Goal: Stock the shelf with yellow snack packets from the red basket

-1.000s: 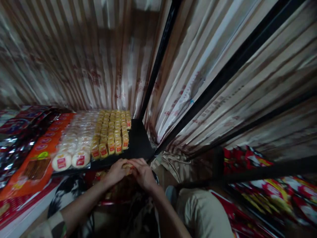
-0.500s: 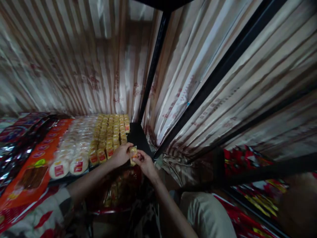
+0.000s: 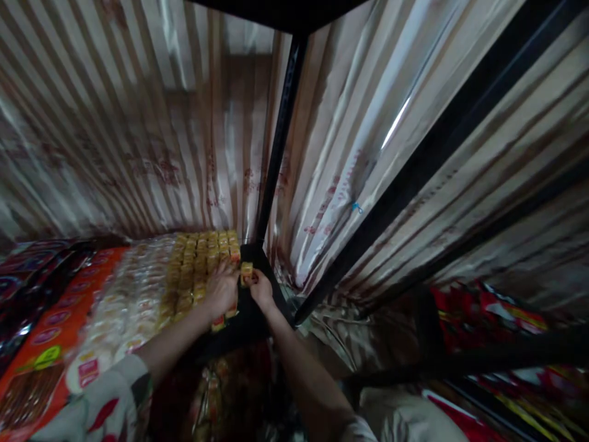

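Both my hands hold one small yellow snack packet (image 3: pixel 246 270) above the far right part of a black shelf (image 3: pixel 251 322). My left hand (image 3: pixel 222 289) grips its left side, with fingers curled, and lies over the rows of yellow packets (image 3: pixel 196 270). My right hand (image 3: pixel 260 291) pinches the packet's right side. The rows of yellow packets fill the shelf up to the striped curtain behind.
Left of the yellow rows lie rows of round white packets (image 3: pixel 122 307), then orange packs (image 3: pixel 41 344) and dark shiny packs (image 3: pixel 18 276). A black frame post (image 3: pixel 278 141) rises behind the shelf corner. Striped plastic sheeting (image 3: pixel 138 123) hangs all around. Red packs (image 3: pixel 497 319) lie at the right.
Both hands have moved from the shelf's front edge to its back right, carrying the yellow packet. The camera has tilted, so the shelf sits lower in view.
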